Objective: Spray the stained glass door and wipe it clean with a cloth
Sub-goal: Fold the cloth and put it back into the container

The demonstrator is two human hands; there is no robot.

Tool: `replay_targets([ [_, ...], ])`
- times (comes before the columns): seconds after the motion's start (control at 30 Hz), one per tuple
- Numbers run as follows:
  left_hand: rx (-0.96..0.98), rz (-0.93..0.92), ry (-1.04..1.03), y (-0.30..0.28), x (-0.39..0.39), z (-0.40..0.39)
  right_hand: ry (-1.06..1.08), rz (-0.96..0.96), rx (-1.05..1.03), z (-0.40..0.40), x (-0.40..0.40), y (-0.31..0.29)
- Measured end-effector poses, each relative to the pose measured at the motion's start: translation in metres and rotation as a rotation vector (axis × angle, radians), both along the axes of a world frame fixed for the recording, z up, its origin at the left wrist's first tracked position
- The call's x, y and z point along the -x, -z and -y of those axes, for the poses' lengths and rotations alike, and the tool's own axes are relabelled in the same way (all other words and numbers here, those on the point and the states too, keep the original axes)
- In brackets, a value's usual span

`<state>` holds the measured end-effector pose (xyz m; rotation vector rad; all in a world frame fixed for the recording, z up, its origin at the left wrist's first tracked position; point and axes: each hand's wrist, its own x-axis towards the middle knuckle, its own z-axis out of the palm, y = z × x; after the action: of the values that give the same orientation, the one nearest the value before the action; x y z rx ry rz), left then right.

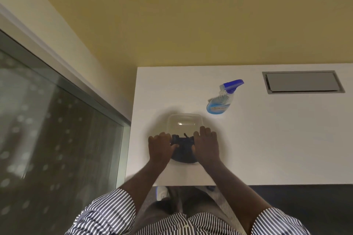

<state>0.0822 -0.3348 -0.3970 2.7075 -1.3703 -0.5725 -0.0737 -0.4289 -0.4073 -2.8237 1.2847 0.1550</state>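
Observation:
A dark blue cloth (183,149) lies bunched in the near end of a clear plastic tub (184,121) on the white table. My left hand (160,149) and my right hand (206,146) grip the cloth from either side, fingers curled into it. A spray bottle (222,101) with blue liquid and a blue trigger head stands on the table beyond and to the right of the tub, untouched. The glass door (47,129) fills the left side, its pane dotted with pale spots.
The white table (267,139) has a grey recessed cable hatch (302,81) at the back right. A yellow wall rises behind it. The door's metal frame (107,108) meets the table's left edge. My white shoe (162,192) shows below the table's front edge.

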Motion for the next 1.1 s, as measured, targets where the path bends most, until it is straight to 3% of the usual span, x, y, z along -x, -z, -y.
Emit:
replay_targets([
  [0.13,0.114,-0.094,-0.031,-0.001,-0.003,-0.002,0.027,0.115,-0.037,0.005,0.008,-0.001],
  [0.37,0.263,-0.259,0.048,-0.017,-0.006,0.022,0.373,0.699,-0.246,0.044,0.036,-0.037],
  [0.53,0.392,-0.462,0.124,-0.041,-0.005,0.083,0.556,1.031,-0.269,0.109,0.066,-0.084],
  [0.67,0.353,-0.601,0.206,-0.052,0.005,0.141,0.491,0.996,-0.543,0.163,0.073,-0.099],
  [0.87,0.267,-0.624,0.280,-0.046,0.021,0.201,0.348,0.877,-0.954,0.205,0.057,-0.094],
  [1.1,0.129,-0.585,0.225,-0.006,0.029,0.225,0.281,0.913,-0.912,0.212,0.036,-0.080],
])
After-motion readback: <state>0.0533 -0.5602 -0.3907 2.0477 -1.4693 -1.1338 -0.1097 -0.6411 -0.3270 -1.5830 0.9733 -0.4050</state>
